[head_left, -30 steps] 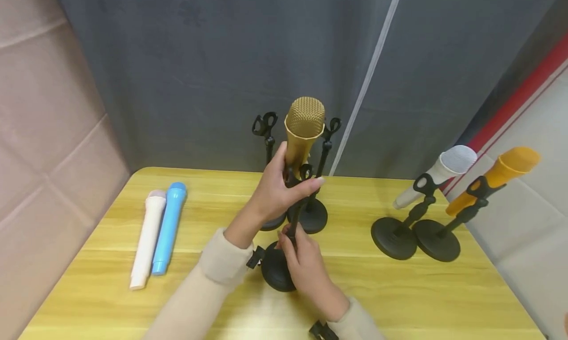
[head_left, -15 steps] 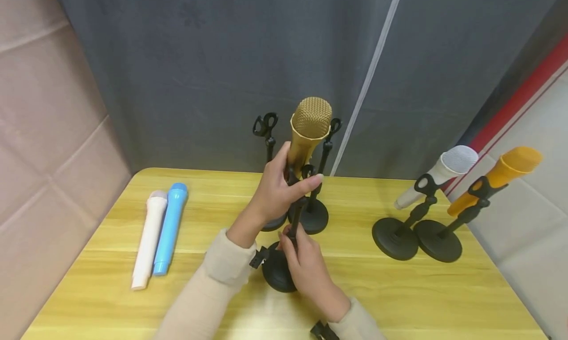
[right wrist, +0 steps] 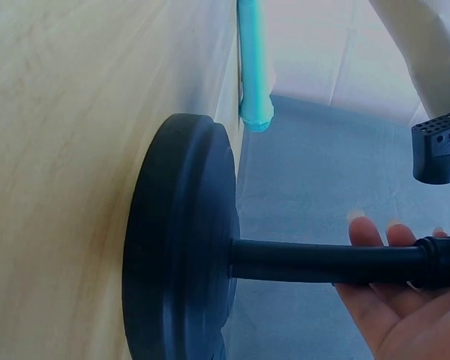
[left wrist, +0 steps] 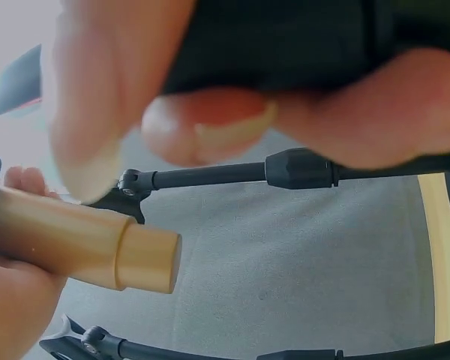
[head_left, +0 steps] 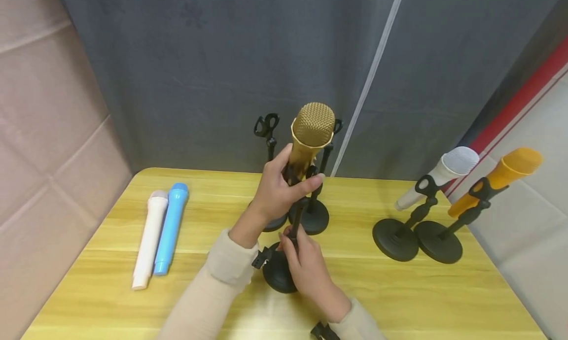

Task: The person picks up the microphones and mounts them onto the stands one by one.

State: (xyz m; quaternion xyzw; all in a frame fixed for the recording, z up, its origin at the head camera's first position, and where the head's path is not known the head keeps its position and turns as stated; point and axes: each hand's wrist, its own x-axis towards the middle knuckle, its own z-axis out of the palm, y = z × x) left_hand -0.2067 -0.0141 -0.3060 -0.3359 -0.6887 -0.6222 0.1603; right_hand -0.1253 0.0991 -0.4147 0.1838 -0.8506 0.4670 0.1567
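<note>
My left hand [head_left: 277, 189] grips a gold microphone [head_left: 314, 125] by its body, thumb to the right and the mesh head up. The microphone's plain tail [left wrist: 150, 259] pokes out below that hand in the left wrist view. Close against the microphone is the clip of a black microphone stand [head_left: 278, 273], partly hidden by my fingers. Lower down, my right hand [head_left: 308, 266] holds this stand's pole [right wrist: 322, 261] just above its round base [right wrist: 180, 247]. The right hand's fingertips [left wrist: 210, 127] fill the top of the left wrist view.
Behind my hands stand two black microphone stands [head_left: 313, 216] with vacant clips. At the right, two more stands bear a white microphone [head_left: 457, 163] and an orange microphone [head_left: 516, 165]. A white microphone [head_left: 151, 239] and a blue microphone [head_left: 172, 226] lie side by side at left.
My left hand has shifted the gold microphone's head rightward and, most recently, slightly down. The right hand keeps its hold on the pole, nearly still.
</note>
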